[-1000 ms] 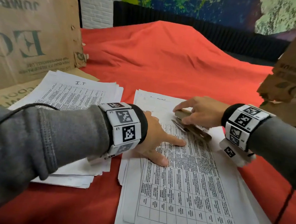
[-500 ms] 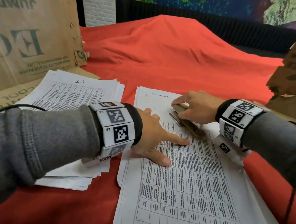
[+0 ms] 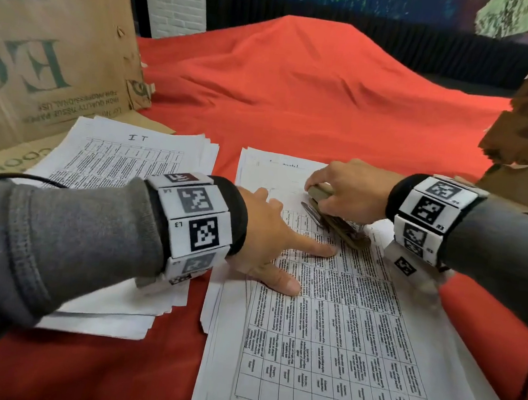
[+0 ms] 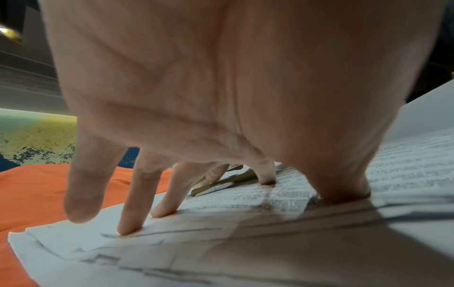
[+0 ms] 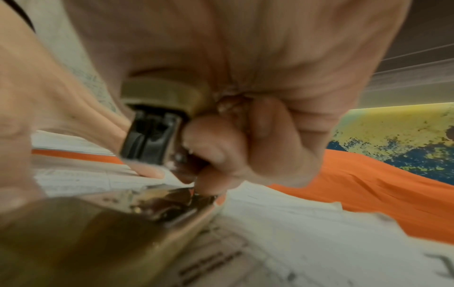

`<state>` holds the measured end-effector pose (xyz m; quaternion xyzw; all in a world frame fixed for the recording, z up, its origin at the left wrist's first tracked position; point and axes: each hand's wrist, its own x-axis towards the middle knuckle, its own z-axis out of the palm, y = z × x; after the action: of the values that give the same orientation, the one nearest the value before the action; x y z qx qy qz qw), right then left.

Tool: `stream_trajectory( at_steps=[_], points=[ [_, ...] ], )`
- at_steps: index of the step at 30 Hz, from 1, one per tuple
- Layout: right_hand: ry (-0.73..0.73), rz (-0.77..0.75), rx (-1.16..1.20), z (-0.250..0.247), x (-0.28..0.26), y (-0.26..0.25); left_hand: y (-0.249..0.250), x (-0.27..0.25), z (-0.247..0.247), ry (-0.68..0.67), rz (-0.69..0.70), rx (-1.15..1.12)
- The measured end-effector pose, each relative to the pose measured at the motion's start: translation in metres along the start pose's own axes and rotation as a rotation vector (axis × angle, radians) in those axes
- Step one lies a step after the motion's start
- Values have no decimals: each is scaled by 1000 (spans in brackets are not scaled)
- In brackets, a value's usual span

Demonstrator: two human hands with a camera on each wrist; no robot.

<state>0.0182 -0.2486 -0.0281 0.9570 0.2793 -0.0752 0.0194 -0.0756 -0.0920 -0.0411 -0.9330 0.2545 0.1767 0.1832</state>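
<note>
Head view: a crooked staple could be caused if the sheets of the paper stack (image 3: pixel 338 352) are shifted under the stapler (image 3: pixel 340 229), which is placed near the stack's far edge on the red cloth (image 3: pixel 299 90). The stack is pressed by the left hand (image 3: pixel 271 245), fingers spread straight; the stapler is gripped by the right hand (image 3: pixel 347 188) with curled fingers.

Lettering we can read on the box, sheets and wristbands

On the cardboard box (image 3: pixel 61 51) in the upper left of the frame we read, upside down, a big green "EC" and above it "JUM", cut by the frame edge. The top sheet of the left paper stack (image 3: pixel 124 160) bears a handwritten "IT". The left wristband (image 3: pixel 190 218) shows "L3" and the right wristband (image 3: pixel 429 209) "R3". The printed tables on the right paper stack (image 3: pixel 340 336) are too small for us to read.
</note>
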Motion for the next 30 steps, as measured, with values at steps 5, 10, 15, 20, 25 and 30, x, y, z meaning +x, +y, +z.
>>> stream_trajectory(
  at_steps=[5, 10, 15, 20, 25, 30],
  points=[
    [-33, 13, -97, 4, -2, -3, 0, 0, 0, -8, -7, 1],
    [19, 58, -132, 7, 11, -10, 2, -1, -3, -25, -20, -4],
    [38, -1, -69, 0, 32, -16, 2, -2, -2, -11, -23, 1],
    [32, -72, -2, 1, 5, -8, 0, 0, 1, 10, -1, -3],
    [50, -143, 70, 2, -20, -11, 6, -6, 5, 53, -68, -33],
    [30, -139, 53, -1, -13, -22, 6, -8, 7, 22, -85, 21]
  ],
)
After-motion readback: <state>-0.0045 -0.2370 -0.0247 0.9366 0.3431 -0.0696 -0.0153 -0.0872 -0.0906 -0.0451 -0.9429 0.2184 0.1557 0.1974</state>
